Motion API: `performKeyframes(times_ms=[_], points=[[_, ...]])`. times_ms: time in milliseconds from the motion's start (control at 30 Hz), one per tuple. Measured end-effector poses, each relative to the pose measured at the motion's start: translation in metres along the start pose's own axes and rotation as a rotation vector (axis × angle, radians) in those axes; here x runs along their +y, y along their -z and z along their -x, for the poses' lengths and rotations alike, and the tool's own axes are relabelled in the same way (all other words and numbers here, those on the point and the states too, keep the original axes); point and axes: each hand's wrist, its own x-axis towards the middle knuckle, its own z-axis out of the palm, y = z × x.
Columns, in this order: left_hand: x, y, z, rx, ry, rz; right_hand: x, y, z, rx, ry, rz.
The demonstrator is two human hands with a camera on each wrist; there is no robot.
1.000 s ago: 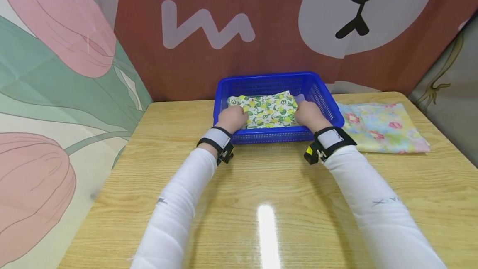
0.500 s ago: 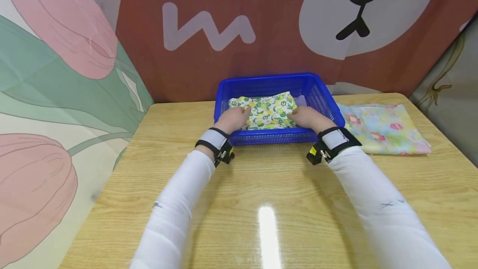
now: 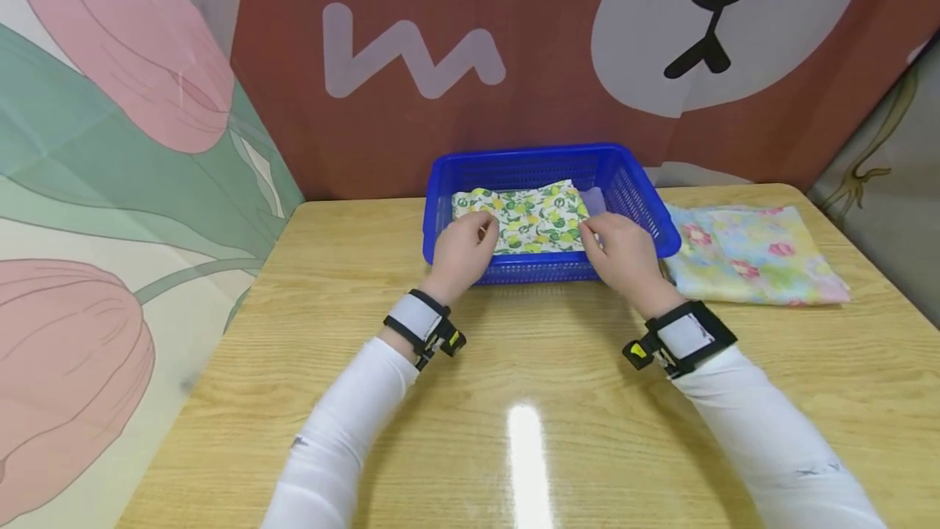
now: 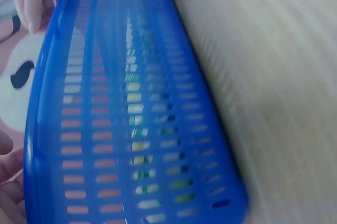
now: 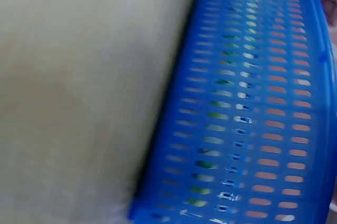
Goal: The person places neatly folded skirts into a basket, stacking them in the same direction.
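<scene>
A folded cloth printed with lemons and green leaves [image 3: 534, 215] lies flat inside the blue plastic basket [image 3: 545, 270]. Over the basket's front left side is my left hand [image 3: 461, 253], its fingers loosely bent with nothing seen in them. My right hand [image 3: 626, 253] mirrors it over the front right side, thumb and fingers apart from the cloth. A bit of purple cloth [image 3: 595, 201] shows beside the lemon print, mostly covered. In the left wrist view the basket's slotted wall [image 4: 116, 103] fills the middle, and only part of my left hand [image 4: 9, 190] shows at the edge.
To the right of the basket, a folded pastel cloth with pink flowers [image 3: 764, 255] lies on the wooden table [image 3: 470, 398]. Directly behind the table hangs a brown printed backdrop [image 3: 543, 96].
Both hands have let go of the lemon-print cloth and drawn up and back toward me, over the basket's front rim. The cloth stays in the basket.
</scene>
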Motion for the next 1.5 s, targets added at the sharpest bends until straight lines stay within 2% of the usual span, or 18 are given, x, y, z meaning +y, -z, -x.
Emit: performKeyframes(times_ms=[233, 433, 633, 733, 833, 1067, 1267, 1367, 1500], points=[[0.005, -0.008, 0.02, -0.016, -0.151, -0.001, 0.002, -0.001, 0.025, 0.069, 0.203, -0.113], [0.006, -0.008, 0.037, -0.039, -0.237, 0.05, 0.002, 0.002, 0.037, 0.085, 0.25, -0.192], [0.0, 0.005, 0.053, -0.062, -0.243, 0.147, 0.0, 0.017, 0.049, 0.069, 0.26, -0.255], [-0.003, 0.012, 0.057, -0.077, -0.228, 0.191, 0.0, 0.024, 0.055, 0.062, 0.219, -0.273], [-0.006, 0.016, 0.062, -0.12, -0.19, 0.2, 0.002, 0.028, 0.06, 0.035, 0.157, -0.269], [-0.01, 0.013, 0.073, -0.22, -0.107, 0.175, 0.009, 0.034, 0.069, -0.101, 0.034, -0.241], [-0.011, 0.008, 0.077, -0.308, -0.101, 0.129, 0.017, 0.043, 0.076, -0.306, -0.088, -0.203], [-0.012, 0.006, 0.08, -0.338, -0.104, 0.083, 0.02, 0.047, 0.08, -0.438, -0.094, -0.181], [-0.015, 0.004, 0.082, -0.378, -0.107, -0.004, 0.025, 0.051, 0.088, -0.578, -0.054, -0.168]])
